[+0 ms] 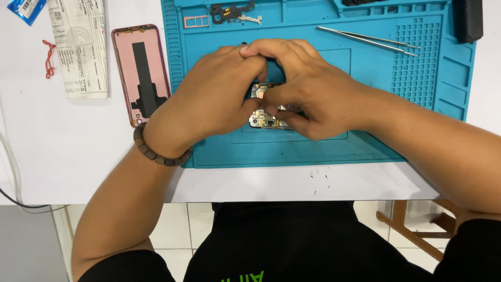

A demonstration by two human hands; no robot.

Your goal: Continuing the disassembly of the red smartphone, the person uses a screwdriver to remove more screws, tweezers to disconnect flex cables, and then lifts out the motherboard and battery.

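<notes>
Left hand [209, 96] and right hand [308, 89] together clamp the circuit board [262, 119] between them.

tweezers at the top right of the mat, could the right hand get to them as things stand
Probably yes. The tweezers lie bare on the blue mat just beyond the right hand, with nothing between, though that hand and the left hand are both on the circuit board.

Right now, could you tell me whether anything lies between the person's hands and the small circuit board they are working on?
Nothing visible does. The left hand and right hand are both closed around the circuit board on the blue mat. The tweezers lie apart, behind the hands.
</notes>
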